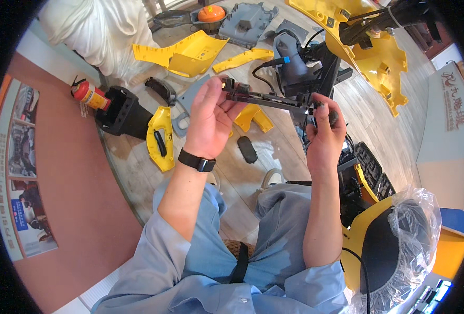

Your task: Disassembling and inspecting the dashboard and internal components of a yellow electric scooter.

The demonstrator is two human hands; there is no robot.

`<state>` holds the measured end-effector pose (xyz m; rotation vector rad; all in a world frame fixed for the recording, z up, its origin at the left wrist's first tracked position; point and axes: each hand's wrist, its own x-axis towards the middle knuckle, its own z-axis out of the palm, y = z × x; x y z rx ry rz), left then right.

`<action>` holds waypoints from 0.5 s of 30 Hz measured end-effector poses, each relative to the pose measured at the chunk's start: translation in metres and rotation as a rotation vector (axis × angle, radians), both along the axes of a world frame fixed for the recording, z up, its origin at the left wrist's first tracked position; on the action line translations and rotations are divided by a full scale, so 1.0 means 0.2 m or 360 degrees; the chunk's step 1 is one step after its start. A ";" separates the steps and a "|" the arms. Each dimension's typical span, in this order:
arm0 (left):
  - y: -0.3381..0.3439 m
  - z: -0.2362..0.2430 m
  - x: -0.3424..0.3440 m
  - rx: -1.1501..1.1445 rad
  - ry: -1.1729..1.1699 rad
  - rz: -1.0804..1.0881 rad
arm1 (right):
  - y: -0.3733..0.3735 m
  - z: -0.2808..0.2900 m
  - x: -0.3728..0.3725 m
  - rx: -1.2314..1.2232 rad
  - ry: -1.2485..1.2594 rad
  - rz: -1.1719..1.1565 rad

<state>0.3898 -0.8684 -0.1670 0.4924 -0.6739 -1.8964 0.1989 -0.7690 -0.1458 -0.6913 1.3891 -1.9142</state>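
Status: I hold a long dark bracket (266,98) level at upper centre of the frame. My left hand (209,112) is curled around its left end; my right hand (323,128) pinches its right end, fingers closed. Judged from the scene, disassembly is well advanced: yellow panels (182,52), a grey cover (245,21) and a black block (121,112) lie separated on the floor (242,178). The yellow frame (368,52) at upper right stands stripped. Reassembly appears outstanding.
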 end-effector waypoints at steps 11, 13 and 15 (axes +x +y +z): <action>-0.02 0.03 0.01 -0.0209 0.0227 -0.0156 | 0.02 0.02 -0.01 -0.0157 -0.0105 0.0221; 0.00 0.05 0.00 -0.0191 0.0230 -0.0137 | 0.02 0.02 -0.02 -0.0163 -0.0091 0.0243; 0.01 0.07 0.00 -0.0173 0.0235 -0.0119 | 0.03 0.02 -0.02 -0.0169 -0.0075 0.0265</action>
